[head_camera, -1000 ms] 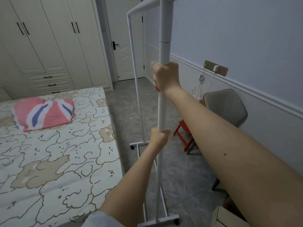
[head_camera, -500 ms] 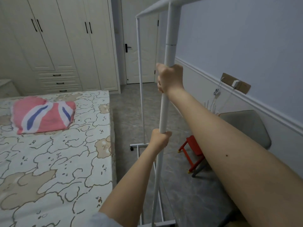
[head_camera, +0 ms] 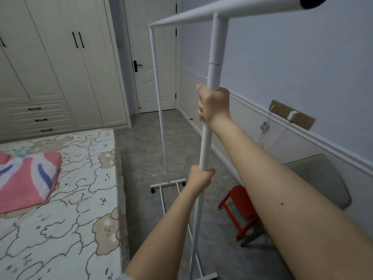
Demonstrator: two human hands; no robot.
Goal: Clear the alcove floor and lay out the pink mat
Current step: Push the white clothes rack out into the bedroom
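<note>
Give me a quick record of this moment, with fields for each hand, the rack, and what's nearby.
left hand: grips the near upright, low
right hand: grips the same upright, higher
clothes rack: white, empty, on castors, standing on the grey floor
right of rack: red stool, grey chair
left of rack: bed with a folded pink blanket

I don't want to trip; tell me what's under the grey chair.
A red stool stands on the floor partly under the grey chair. My right arm covers the rest of that space, so anything else there is hidden.
</note>
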